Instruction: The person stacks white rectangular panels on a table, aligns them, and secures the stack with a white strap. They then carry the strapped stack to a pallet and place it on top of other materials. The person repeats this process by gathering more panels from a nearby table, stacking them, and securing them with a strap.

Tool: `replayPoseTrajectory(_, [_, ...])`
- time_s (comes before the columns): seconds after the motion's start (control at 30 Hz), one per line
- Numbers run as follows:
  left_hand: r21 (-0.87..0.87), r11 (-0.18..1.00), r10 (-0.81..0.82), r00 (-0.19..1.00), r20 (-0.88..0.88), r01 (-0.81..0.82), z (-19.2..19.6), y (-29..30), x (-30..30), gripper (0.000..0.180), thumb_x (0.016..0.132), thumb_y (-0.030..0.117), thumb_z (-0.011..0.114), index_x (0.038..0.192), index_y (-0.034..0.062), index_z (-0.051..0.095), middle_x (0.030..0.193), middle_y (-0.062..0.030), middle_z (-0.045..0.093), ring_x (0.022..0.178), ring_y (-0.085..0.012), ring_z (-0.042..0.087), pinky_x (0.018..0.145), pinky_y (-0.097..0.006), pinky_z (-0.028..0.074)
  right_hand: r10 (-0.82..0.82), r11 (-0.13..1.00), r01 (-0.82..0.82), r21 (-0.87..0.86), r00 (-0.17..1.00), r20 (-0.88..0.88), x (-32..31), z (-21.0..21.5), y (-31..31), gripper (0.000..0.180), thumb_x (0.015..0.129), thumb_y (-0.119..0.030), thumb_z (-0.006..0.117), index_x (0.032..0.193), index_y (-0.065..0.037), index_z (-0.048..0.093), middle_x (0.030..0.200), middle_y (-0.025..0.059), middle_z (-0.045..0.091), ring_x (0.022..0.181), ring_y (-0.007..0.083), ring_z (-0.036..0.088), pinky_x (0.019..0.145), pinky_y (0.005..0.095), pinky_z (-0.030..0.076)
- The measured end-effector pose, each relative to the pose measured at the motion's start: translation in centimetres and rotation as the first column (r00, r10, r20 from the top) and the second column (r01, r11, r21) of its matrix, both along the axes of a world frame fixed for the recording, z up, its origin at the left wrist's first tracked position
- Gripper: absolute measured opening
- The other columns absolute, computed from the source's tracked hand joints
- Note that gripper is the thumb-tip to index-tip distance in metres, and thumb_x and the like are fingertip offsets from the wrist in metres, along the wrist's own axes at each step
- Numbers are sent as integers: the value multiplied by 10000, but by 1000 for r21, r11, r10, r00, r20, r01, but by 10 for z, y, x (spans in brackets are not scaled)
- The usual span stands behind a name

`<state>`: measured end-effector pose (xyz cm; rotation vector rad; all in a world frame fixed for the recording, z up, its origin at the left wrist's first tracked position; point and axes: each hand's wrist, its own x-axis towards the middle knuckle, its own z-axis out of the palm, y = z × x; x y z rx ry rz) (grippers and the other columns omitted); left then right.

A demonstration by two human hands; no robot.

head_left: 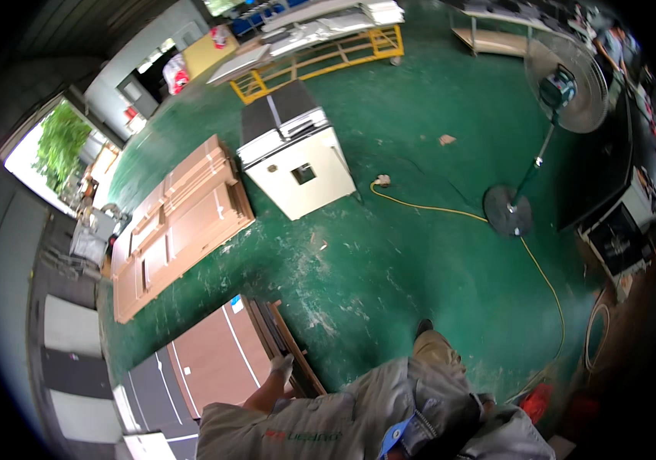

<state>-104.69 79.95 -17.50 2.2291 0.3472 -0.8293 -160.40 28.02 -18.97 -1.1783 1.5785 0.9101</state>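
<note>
My left hand (283,366), in a pale glove, is at the right edge of a stack of flat panels. Its fingers look closed over the edge of a brown panel (217,356) with white stripes, though they are small in the view. Darker panels (270,330) show edge-on beside it, and dark grey panels (158,387) lie to the left. My right hand does not show; my grey shirt and sleeve fill the lower middle.
Brown flat boards (190,207) are piled on the green floor. Beyond stands a white box-shaped cabinet (305,172) with a dark top. A pedestal fan (508,211) and yellow cord (428,207) are at right. A yellow-framed cart (328,65) stands at the back.
</note>
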Motion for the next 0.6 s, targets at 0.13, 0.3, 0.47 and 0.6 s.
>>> replayPoseTrajectory(0.13, [-229, 938, -263, 965, 13, 259, 37, -242, 54, 327, 993, 275, 537, 1131, 24, 694, 1071, -154, 708, 1023, -328, 668, 846, -445, 530, -85, 992, 89, -89, 996, 40, 32, 12, -104, 658, 908, -515, 702, 1285, 22, 650, 1347, 239, 648, 1183, 390, 642, 991, 487, 507])
replayPoseTrajectory(0.3, [192, 458, -875, 402, 270, 868, 14, -384, 65, 362, 951, 388, 559, 1005, 71, 724, 971, -208, 705, 898, -401, 671, 777, -483, 512, 34, 959, 31, -283, 974, 222, 129, -50, -281, 603, 869, -501, 729, 1191, 9, 716, 1278, 246, 698, 1137, 419, 669, 948, 481, 518])
replayPoseTrajectory(0.47, [129, 538, -828, 551, -104, 833, -38, -435, 127, 606, 925, 648, 597, 917, 73, 790, 990, -253, 738, 1006, -416, 697, 856, -489, 514, 553, 658, -289, -695, 812, 186, 280, -77, -461, 329, 910, -380, 699, 1033, -78, 745, 1025, 206, 727, 978, 375, 700, 843, 479, 535])
replayPoseTrajectory(0.6, [204, 685, -613, 705, -355, 699, -29, -471, 204, 544, 944, 583, 611, 1032, 70, 769, 1065, -248, 735, 992, -401, 711, 856, -494, 518, 700, 581, -495, -647, 709, 86, 390, -17, -575, 430, 981, -427, 609, 1169, -62, 736, 1180, 223, 716, 1144, 406, 654, 997, 471, 512])
